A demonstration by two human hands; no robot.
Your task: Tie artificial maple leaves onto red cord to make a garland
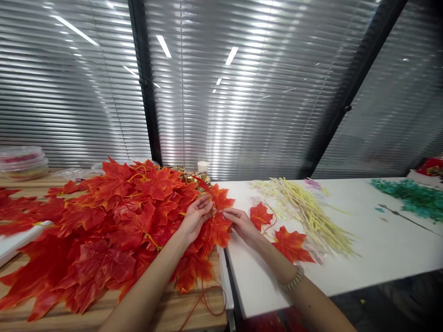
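My left hand is closed in a pinch at the stem end of an orange-red artificial maple leaf, whose blade hangs below the fingers. Just to its right, my right hand pinches thumb and forefinger together at the leaf's edge; what lies between those fingertips is too small to make out. Another maple leaf shows behind the fingertips. A large heap of red maple leaves with yellow stems spreads left of my hands. Thin red cord loops down over the wooden table's edge.
Two loose maple leaves lie on the white table, beside a bundle of pale yellow stems. Teal foliage is at far right. A paper cup and clear containers stand at the back. A gap separates the tables.
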